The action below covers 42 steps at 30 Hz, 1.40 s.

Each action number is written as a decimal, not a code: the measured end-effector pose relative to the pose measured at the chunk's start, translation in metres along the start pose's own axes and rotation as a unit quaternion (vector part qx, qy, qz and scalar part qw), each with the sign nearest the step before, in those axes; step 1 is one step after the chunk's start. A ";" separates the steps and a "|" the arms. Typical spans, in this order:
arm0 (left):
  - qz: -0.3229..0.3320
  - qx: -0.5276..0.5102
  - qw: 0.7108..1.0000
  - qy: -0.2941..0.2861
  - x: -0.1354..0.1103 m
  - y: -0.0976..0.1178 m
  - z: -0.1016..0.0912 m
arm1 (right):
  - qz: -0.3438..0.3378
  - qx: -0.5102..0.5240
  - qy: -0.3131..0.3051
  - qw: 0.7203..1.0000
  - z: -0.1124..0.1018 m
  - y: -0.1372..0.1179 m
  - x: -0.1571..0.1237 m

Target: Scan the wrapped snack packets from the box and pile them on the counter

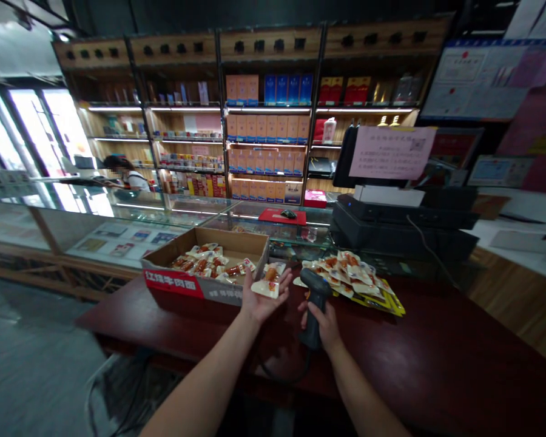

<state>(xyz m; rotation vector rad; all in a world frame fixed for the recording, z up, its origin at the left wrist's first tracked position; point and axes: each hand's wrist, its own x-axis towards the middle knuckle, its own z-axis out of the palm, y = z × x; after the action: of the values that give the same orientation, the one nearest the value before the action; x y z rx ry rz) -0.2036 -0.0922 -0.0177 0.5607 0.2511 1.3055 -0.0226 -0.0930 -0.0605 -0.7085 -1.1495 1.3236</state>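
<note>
My left hand (259, 300) is palm up over the dark red counter (437, 364), with a small clear snack packet (269, 280) lying on its fingers. My right hand (324, 320) grips the handle of a black barcode scanner (317, 303), whose head points toward the packet. Just left of my left hand stands an open cardboard box (209, 291) with several similar snack packets inside. Right of the scanner lies a loose pile of snack packets (352, 276) on the counter.
A black cash register with a monitor (403, 224) and a pink paper notice stands behind the pile. Glass display cases (118, 218) run to the left, where a person sits. Lit shelves of boxed goods (268, 139) fill the back wall.
</note>
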 end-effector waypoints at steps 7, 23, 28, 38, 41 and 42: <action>0.078 0.163 0.974 0.139 0.019 -0.031 -0.051 | 0.021 0.013 0.029 0.999 0.006 -0.014 -0.002; 0.136 0.195 0.961 0.142 0.025 -0.038 -0.057 | 0.047 -0.067 -0.020 0.996 0.039 -0.036 -0.018; 0.134 0.201 0.959 0.147 0.023 -0.036 -0.052 | 0.044 -0.072 -0.021 0.996 0.040 -0.038 -0.018; 0.130 0.190 0.961 0.150 0.021 -0.035 -0.048 | 0.048 -0.052 -0.013 0.997 0.035 -0.033 -0.017; 0.109 0.190 0.965 0.143 0.020 -0.035 -0.046 | 0.040 -0.034 0.009 0.999 0.024 -0.035 -0.017; 0.094 0.195 0.966 0.140 0.019 -0.035 -0.044 | 0.035 -0.029 0.018 0.999 0.018 -0.037 -0.016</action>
<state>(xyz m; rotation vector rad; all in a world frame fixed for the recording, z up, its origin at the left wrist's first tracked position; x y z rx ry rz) -0.1904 -0.0681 -0.0710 0.7443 0.7134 1.5321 -0.0236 -0.1187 -0.0248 -0.8197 -1.1470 1.3353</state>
